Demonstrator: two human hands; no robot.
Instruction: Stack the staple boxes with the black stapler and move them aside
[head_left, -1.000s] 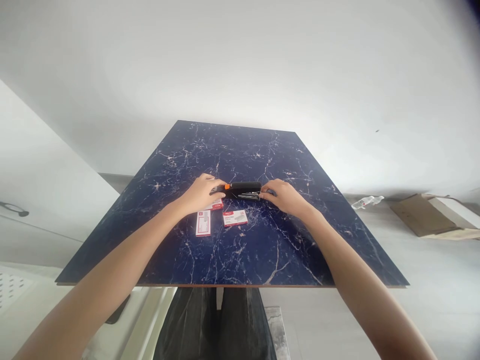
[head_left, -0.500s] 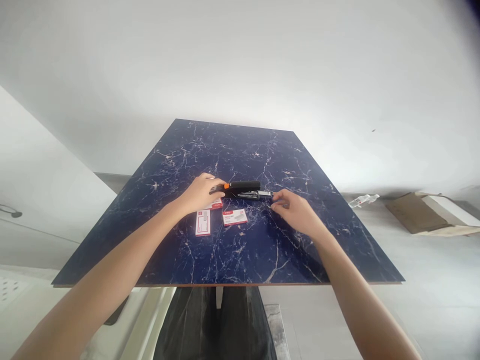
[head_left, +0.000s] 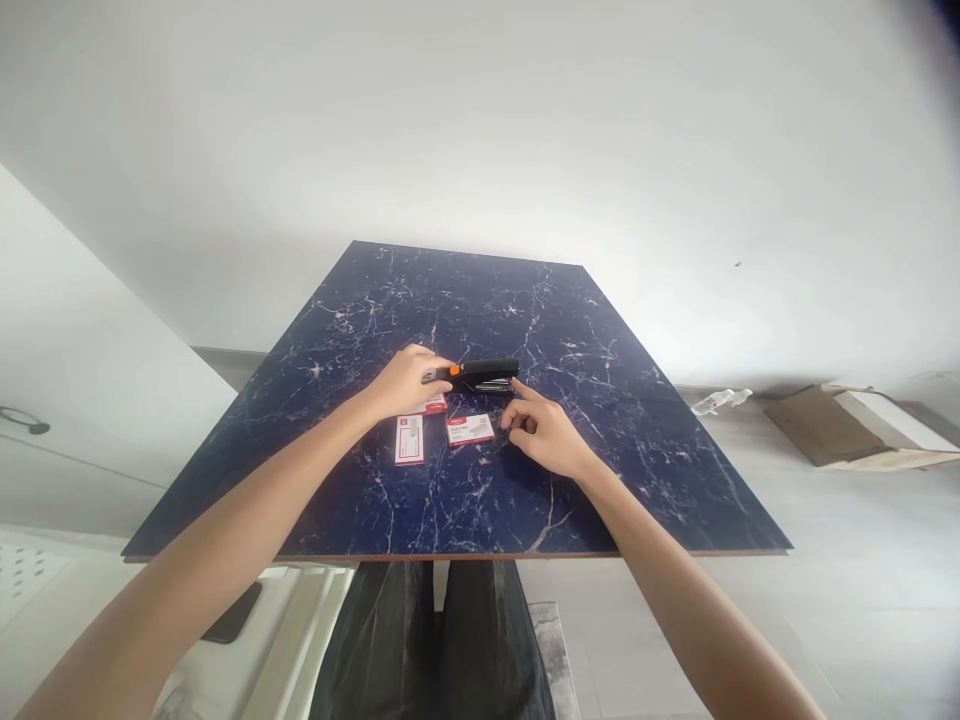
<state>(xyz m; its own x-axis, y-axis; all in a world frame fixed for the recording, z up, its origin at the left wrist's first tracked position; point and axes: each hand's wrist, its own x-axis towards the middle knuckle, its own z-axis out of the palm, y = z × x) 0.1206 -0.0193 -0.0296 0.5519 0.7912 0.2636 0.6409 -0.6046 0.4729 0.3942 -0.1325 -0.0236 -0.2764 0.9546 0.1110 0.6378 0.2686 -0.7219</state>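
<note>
Two hands work at the black stapler (head_left: 491, 368), which lies mid-table, just beyond the small red-and-white boxes (head_left: 470, 430); the left hand (head_left: 409, 382) pinches its left end between thumb and fingers, near the orange part (head_left: 454, 370); the right hand (head_left: 544, 425) has its index finger extended against the right end, the other fingers curled, though whether they hold anything I cannot tell; half a second ago the metal slide stuck out rightward beyond the handle, and now it no longer does; that suggests it has been pushed home, with the left hand steadying the body on the blue table (head_left: 465, 510).
</note>
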